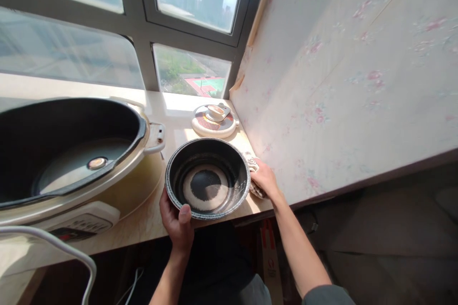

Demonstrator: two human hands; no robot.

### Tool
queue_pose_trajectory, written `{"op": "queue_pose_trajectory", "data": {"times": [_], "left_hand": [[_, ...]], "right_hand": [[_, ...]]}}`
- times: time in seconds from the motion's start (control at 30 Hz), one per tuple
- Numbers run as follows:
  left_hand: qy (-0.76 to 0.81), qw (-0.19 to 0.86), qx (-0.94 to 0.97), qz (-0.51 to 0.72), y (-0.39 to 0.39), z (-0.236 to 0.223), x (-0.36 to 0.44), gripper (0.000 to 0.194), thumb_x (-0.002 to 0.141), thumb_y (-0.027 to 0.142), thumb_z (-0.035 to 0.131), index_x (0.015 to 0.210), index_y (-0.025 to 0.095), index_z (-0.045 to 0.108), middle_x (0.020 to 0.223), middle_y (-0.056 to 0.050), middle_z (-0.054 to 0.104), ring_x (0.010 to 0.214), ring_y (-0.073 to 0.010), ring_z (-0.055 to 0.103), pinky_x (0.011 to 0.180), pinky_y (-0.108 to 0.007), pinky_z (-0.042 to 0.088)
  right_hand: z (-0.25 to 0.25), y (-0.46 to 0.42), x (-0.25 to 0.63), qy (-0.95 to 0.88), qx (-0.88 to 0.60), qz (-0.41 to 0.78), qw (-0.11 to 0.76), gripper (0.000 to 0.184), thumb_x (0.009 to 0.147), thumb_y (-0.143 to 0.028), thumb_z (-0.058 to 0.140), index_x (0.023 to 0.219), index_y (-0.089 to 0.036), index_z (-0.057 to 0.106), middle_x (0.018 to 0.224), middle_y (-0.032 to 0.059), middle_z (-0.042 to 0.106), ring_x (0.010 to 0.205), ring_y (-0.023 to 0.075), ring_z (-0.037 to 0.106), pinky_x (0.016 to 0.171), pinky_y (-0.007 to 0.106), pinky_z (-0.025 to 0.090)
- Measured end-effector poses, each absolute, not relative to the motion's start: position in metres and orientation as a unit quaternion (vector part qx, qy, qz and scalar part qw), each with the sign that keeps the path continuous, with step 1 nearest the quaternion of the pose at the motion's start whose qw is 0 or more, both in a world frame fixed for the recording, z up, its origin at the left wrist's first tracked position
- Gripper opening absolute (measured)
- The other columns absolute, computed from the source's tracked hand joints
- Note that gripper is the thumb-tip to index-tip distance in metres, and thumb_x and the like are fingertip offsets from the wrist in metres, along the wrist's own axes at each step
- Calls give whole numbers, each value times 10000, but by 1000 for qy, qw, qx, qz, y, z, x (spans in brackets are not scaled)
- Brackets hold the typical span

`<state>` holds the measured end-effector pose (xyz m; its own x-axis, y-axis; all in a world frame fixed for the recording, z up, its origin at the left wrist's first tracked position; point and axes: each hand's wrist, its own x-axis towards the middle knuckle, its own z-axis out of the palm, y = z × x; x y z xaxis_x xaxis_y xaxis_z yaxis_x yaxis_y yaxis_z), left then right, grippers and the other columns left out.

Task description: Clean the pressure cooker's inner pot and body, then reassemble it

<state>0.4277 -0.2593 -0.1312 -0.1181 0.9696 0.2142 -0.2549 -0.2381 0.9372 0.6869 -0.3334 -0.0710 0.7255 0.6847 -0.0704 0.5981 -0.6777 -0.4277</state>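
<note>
A round black inner pot (205, 186) of a cooker faces me, its inside marked with a pale ring and some figures on the right wall. My left hand (178, 221) grips its near left side, thumb over the rim and fingers underneath, partly hidden. At the pot's right side my right hand (265, 176) is closed on a crumpled patterned cloth (258, 190), against or close to the outer wall. Behind the pot lies a round cream lid (214, 121) with a knob and a coloured top.
A large cooker (136, 186) with a black interior stands open at the left, its white cable (60, 243) curving in front. The marble-look sill (179, 109) runs along the window. A floral wall (339, 81) bounds the right. Below the edge is a paper bag (271, 262).
</note>
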Motion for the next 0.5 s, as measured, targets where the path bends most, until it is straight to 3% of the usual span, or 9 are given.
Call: {"op": "queue_pose_trajectory", "data": {"times": [0.13, 0.27, 0.4, 0.5], "left_hand": [[389, 494, 459, 628, -261, -135, 427, 799, 797, 633, 705, 1431, 167, 563, 1436, -175, 607, 1333, -359, 579, 1129, -473, 470], [390, 527, 450, 606, -261, -139, 422, 807, 800, 585, 741, 1464, 175, 537, 1500, -186, 568, 1409, -376, 529, 1192, -513, 409], [390, 563, 425, 592, -261, -134, 419, 780, 797, 526, 783, 1456, 179, 555, 1520, -179, 562, 1427, -373, 514, 1217, -521, 374], [379, 566, 406, 609, -262, -126, 420, 677, 864, 535, 714, 1433, 190, 590, 1494, -155, 591, 1407, -349, 537, 1203, -484, 397]], "right_hand": [[-70, -347, 697, -298, -848, 205, 387, 315, 656, -311, 655, 925, -180, 750, 897, 53, 775, 870, 265, 685, 770, 337, 521], [-44, -360, 696, -237, -769, 188, 563, 456, 616, -368, 765, 1009, -139, 744, 920, 63, 778, 827, 249, 693, 741, 327, 541], [1, -358, 683, -262, -718, 162, 624, 578, 622, -387, 828, 1144, -160, 728, 944, 45, 774, 819, 232, 703, 705, 295, 547], [25, -336, 669, -357, -705, 189, 583, 569, 629, -367, 823, 1157, -174, 737, 1015, 50, 775, 909, 243, 707, 775, 304, 563]]}}
